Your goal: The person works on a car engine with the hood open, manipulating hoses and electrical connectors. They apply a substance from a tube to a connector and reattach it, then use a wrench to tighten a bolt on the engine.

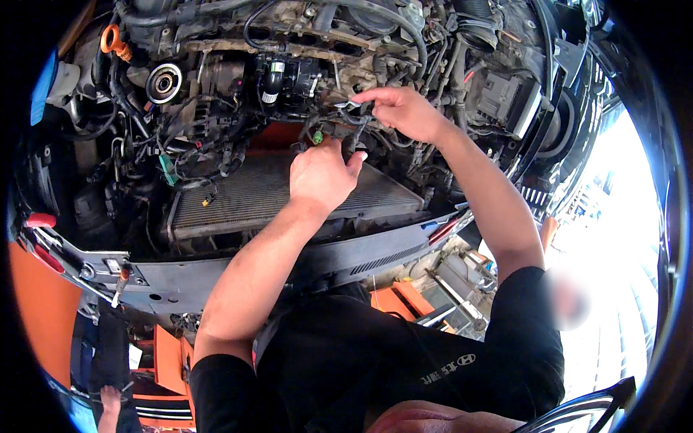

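Observation:
An open engine bay fills the upper view. My left hand (325,173) is bent over wiring above the radiator (245,209), its fingers curled down beside a green connector (317,137) and its thumb against a dark hose. What those fingers grip is hidden. Higher and to the right, my right hand (404,112) has its index finger stretched onto a small silver metal piece (345,103), thumb apart and other fingers loosely bent. A black component with a short tube (289,79) sits just above both hands.
The grey front crossmember (289,270) runs below the radiator. An orange dipstick handle (113,40) stands at upper left. Orange carts (170,361) and metal equipment (462,289) are on the floor below. At lower left, another person's hand (110,400) shows beside dark clothing.

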`<state>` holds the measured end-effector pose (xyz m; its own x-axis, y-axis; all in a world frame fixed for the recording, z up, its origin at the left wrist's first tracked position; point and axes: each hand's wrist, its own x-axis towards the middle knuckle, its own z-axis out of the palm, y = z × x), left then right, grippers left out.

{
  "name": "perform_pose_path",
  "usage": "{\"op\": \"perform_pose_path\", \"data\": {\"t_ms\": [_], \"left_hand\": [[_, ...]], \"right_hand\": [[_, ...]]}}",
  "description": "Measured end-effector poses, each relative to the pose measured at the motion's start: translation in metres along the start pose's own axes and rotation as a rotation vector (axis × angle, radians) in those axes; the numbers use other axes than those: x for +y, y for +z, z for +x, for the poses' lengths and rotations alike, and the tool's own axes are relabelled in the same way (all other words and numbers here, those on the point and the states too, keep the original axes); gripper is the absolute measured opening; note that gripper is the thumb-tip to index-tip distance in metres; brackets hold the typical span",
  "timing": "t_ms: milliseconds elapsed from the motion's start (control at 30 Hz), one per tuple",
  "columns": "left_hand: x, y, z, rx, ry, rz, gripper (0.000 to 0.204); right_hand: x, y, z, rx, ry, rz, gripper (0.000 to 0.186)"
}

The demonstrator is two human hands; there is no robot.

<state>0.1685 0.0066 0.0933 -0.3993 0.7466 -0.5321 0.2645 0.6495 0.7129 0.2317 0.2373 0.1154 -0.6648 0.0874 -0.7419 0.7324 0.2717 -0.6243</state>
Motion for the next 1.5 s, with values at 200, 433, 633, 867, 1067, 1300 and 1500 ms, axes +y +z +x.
{"op": "perform_pose_path", "data": {"t_ms": [200, 433, 633, 867, 1067, 1300, 1500], "left_hand": [[0.001, -0.001, 0.0, 0.02, 0.007, -0.025, 0.044], [0.003, -0.003, -0.001, 0.01, -0.004, -0.001, 0.044], [0.002, -0.002, -0.001, 0.014, 0.005, 0.007, 0.044], [0.004, -0.005, -0.001, 0.017, 0.001, 0.006, 0.045], [0.004, -0.004, 0.0, -0.003, -0.009, 0.011, 0.046], [0.001, 0.0, -0.001, 0.013, 0.006, -0.009, 0.045], [0.004, -0.003, -0.001, -0.033, -0.039, -0.023, 0.045]], "right_hand": [[-0.004, 0.008, -0.002, 0.006, 0.1, 0.181, 0.047], [0.0, 0.009, 0.007, -0.012, 0.141, 0.215, 0.044], [0.005, 0.008, 0.019, -0.011, 0.206, 0.45, 0.045], [-0.004, 0.003, 0.015, -0.027, 0.323, 0.728, 0.041], [-0.025, 0.012, -0.007, -0.02, 0.302, 0.813, 0.053], [-0.029, 0.042, -0.022, -0.038, 0.174, 0.434, 0.08], [-0.052, 0.038, -0.023, 0.005, 0.097, -0.354, 0.082]]}}
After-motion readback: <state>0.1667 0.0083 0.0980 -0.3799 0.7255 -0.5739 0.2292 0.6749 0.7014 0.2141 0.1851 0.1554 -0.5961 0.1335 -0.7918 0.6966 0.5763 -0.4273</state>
